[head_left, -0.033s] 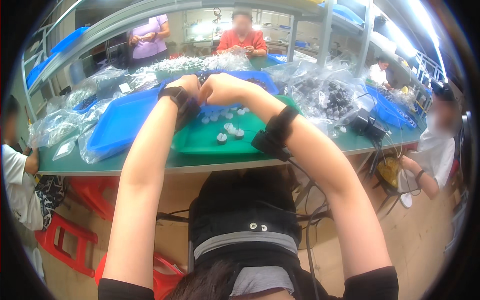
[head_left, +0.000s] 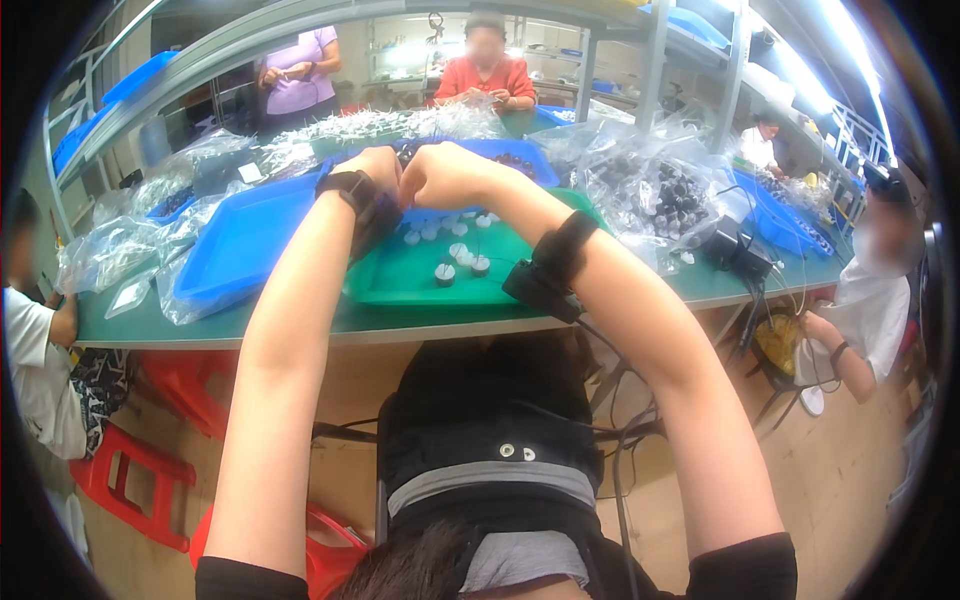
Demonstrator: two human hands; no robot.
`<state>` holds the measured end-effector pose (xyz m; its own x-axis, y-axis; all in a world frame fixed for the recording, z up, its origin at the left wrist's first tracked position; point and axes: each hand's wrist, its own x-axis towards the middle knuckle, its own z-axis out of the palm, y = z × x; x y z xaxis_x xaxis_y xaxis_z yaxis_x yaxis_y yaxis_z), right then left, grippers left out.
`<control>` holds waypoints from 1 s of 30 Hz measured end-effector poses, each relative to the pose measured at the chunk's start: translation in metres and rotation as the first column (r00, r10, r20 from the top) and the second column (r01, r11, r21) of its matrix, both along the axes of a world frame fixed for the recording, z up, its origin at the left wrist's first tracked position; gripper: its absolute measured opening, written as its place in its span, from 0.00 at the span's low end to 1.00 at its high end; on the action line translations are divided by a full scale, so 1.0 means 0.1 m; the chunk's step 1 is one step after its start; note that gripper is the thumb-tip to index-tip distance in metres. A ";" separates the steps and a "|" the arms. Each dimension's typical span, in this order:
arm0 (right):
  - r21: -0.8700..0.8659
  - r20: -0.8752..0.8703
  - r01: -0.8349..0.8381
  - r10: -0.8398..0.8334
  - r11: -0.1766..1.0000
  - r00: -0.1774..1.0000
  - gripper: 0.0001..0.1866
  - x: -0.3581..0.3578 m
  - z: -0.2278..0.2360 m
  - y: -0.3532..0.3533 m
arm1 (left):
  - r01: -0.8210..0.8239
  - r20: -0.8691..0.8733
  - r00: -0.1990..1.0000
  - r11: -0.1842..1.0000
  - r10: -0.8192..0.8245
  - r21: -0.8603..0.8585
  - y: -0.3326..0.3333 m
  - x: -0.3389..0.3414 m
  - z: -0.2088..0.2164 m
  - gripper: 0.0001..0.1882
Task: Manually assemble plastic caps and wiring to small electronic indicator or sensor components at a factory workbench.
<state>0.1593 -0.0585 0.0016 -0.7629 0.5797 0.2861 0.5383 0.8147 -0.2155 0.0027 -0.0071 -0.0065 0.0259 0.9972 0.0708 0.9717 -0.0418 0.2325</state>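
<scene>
My left hand (head_left: 377,170) and my right hand (head_left: 440,172) meet at the far edge of a green tray (head_left: 400,285). Both have their fingers curled in and pressed together. Something small and dark shows between them, but my hands hide most of it. Just nearer than the hands, several white round caps (head_left: 430,230) lie on the green tray. Closer to me stand a few small round pieces (head_left: 445,275) with white tops and dark sides. Behind my hands is a blue tray (head_left: 545,170) holding dark round parts (head_left: 512,163).
A blue tray (head_left: 235,245) lies at the left beside clear plastic bags (head_left: 120,245). A bag of black and white parts (head_left: 670,195) and a black boxy device (head_left: 735,245) with cables are at the right. Several people sit or stand around the table. Red stools (head_left: 135,490) stand below.
</scene>
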 end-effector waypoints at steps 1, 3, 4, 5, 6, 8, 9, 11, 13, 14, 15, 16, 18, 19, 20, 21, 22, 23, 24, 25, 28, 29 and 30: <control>0.002 -0.018 0.019 -0.019 1.000 1.000 0.15 -0.02 0.01 -0.04 | -0.005 0.003 1.000 1.000 0.005 -0.009 0.02 -0.05 -0.03 0.11; -0.181 0.031 0.136 -0.133 0.974 0.991 0.14 -0.08 0.02 -0.08 | 0.096 0.017 0.995 0.995 -0.096 0.016 0.09 -0.16 -0.02 0.07; -0.179 0.108 0.175 -0.158 0.968 0.982 0.14 -0.11 -0.01 -0.10 | 0.154 0.031 0.987 0.987 -0.155 0.039 0.13 -0.21 -0.03 0.17; -0.173 0.185 0.214 -0.181 0.962 0.966 0.15 -0.14 -0.04 -0.12 | 0.149 0.032 0.988 0.988 -0.150 0.037 0.16 -0.24 -0.07 0.17; -0.174 0.181 0.220 -0.188 0.960 0.965 0.15 -0.15 -0.05 -0.12 | 0.142 0.095 0.983 0.982 -0.154 0.122 0.15 -0.20 -0.07 0.22; -0.090 0.409 0.219 -0.165 0.972 0.897 0.21 -0.22 -0.09 -0.14 | 0.137 0.209 0.963 0.977 -0.170 0.164 0.15 -0.14 0.00 0.35; -0.053 0.517 0.208 -0.151 0.977 0.843 0.26 -0.25 -0.12 -0.16 | 0.140 0.205 0.963 0.977 -0.172 0.159 0.11 -0.14 0.01 0.35; -0.010 0.606 0.171 -0.130 0.985 0.785 0.22 -0.29 -0.32 -0.04 | 0.216 0.338 0.901 0.956 -0.274 0.198 0.00 -0.11 0.11 0.37; 0.001 0.626 0.192 -0.150 0.981 0.765 0.21 -0.35 -0.41 -0.04 | 0.259 0.326 0.891 0.945 -0.314 0.202 -0.06 -0.15 0.16 0.35; 0.001 0.621 0.196 -0.155 0.981 0.768 0.21 -0.35 -0.42 -0.02 | 0.358 0.355 0.848 0.919 -0.394 0.164 -0.07 -0.18 0.20 0.32; -0.015 0.614 0.222 -0.167 0.975 0.772 0.20 -0.37 -0.40 -0.05 | 0.450 0.391 0.797 0.884 -0.460 0.123 -0.13 -0.19 0.23 0.30; -0.032 0.606 0.249 -0.179 0.968 0.775 0.20 -0.37 -0.39 -0.08 | 0.500 0.408 0.755 0.853 -0.514 0.151 -0.19 -0.22 0.26 0.21; -0.009 0.581 0.258 -0.205 0.966 0.788 0.17 -0.37 -0.35 -0.17 | 0.534 0.334 0.763 0.831 -0.553 0.155 -0.34 -0.24 0.33 0.18; 0.023 0.554 0.273 -0.240 0.962 0.797 0.15 -0.36 -0.34 -0.17 | 0.573 0.252 0.762 0.803 -0.596 0.165 -0.41 -0.22 0.39 0.15; 0.024 0.549 0.279 -0.246 0.960 0.799 0.15 -0.35 -0.33 -0.19 | 0.570 0.180 0.779 0.798 -0.600 0.194 -0.48 -0.19 0.43 0.11; 0.034 0.540 0.270 -0.245 0.962 0.805 0.14 -0.33 -0.33 -0.19 | 0.578 0.175 0.774 0.792 -0.608 0.195 -0.51 -0.16 0.46 0.11; 0.045 0.530 0.261 -0.245 0.964 0.812 0.12 -0.30 -0.33 -0.20 | 0.562 0.260 0.765 0.808 -0.589 0.175 -0.56 -0.13 0.47 0.10; 0.047 0.527 0.269 -0.253 0.962 0.811 0.12 -0.27 -0.33 -0.20 | 0.548 0.343 0.751 0.823 -0.564 0.153 -0.60 -0.09 0.47 0.10; 0.057 0.480 0.303 -0.292 0.951 0.827 0.12 -0.24 -0.29 -0.30 | 0.540 0.347 0.745 0.821 -0.569 0.185 -0.64 -0.07 0.46 0.09; 0.065 0.428 0.337 -0.331 0.939 0.841 0.12 -0.22 -0.25 -0.37 | 0.545 0.341 0.745 0.818 -0.574 0.185 -0.69 -0.04 0.45 0.09; 0.017 0.282 0.325 -0.316 0.946 0.906 0.12 -0.01 -0.15 -0.44 | 0.515 0.392 0.701 0.803 -0.595 0.300 -0.82 0.10 0.44 0.07; -0.022 0.149 0.260 -0.254 0.965 0.956 0.12 0.06 -0.13 -0.47 | 0.529 0.388 0.687 0.789 -0.614 0.312 -0.91 0.11 0.43 0.07; -0.020 0.144 0.273 -0.268 0.962 0.953 0.12 0.18 -0.12 -0.48 | 0.499 0.401 0.672 0.781 -0.622 0.375 -1.04 0.20 0.45 0.08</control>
